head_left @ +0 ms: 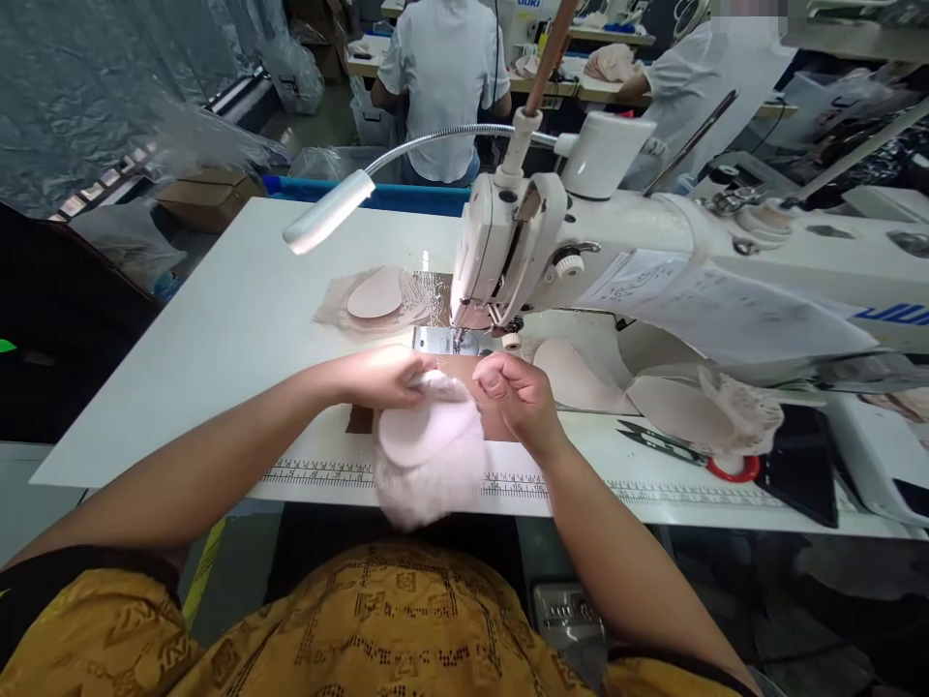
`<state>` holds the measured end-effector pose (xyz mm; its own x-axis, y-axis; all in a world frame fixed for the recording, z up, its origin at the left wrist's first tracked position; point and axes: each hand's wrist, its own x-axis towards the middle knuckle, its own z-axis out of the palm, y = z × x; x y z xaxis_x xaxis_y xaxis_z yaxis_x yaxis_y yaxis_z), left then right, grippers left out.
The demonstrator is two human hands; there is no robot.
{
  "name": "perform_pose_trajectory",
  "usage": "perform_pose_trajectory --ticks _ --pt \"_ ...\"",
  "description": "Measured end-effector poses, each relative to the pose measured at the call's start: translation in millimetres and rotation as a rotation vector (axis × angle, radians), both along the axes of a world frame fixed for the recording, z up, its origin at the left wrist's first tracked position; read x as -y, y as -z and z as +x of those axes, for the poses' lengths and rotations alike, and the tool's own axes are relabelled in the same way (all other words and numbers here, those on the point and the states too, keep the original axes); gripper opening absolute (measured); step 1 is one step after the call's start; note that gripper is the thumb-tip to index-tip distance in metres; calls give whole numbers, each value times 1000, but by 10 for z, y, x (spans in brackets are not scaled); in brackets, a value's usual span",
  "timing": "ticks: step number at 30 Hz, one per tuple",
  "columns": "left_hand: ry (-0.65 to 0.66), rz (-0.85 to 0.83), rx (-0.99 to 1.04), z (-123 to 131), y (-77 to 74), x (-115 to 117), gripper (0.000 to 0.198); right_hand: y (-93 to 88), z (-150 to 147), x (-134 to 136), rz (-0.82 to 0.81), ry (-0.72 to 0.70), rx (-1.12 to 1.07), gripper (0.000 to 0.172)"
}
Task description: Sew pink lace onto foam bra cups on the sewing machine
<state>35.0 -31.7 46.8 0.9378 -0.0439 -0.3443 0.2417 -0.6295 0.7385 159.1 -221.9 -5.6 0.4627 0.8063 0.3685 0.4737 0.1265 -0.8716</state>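
Observation:
My left hand (pixel 398 376) pinches the upper edge of a pale pink bra cup (pixel 430 436) with sheer fabric round it. The cup hangs over the table's front edge and looks slightly blurred. Just right of it, my right hand (pixel 517 392) is closed, fingertips curled together; whatever they hold is hidden or too small to name. Both hands are in front of the sewing machine's needle and presser foot (pixel 459 339). Behind my left hand lies another cup (pixel 375 293) on sheer lace.
The sewing machine (pixel 581 242) stands across the back right, with a lamp (pixel 330 211) reaching left. Loose cups (pixel 581 376) and lace lie right of my hands. Scissors (pixel 682 447) and a dark phone-like slab (pixel 798 465) are near the front edge. Two people work behind.

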Motion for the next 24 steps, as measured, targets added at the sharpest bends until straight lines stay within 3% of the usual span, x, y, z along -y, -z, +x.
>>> perform_pose_trajectory --ticks 2,4,9,13,16,19,24 --pt "-72 -10 22 146 193 -20 18 14 -16 -11 -90 -65 211 18" --pt "-94 -168 -3 241 317 -77 21 29 -35 -30 -235 -117 398 12" --pt "-239 -363 49 312 394 -342 37 32 -60 -69 -387 -92 507 14" --pt "-311 -196 154 330 432 -409 32 18 -59 -70 -374 -117 475 20" --pt "-230 -41 202 355 424 -296 18 24 -48 -64 -344 -119 454 30" --pt "-113 60 271 398 381 -165 10 56 -20 -72 -301 19 513 22" --pt "-35 232 306 481 363 -165 12 140 14 -114 -433 81 651 21"
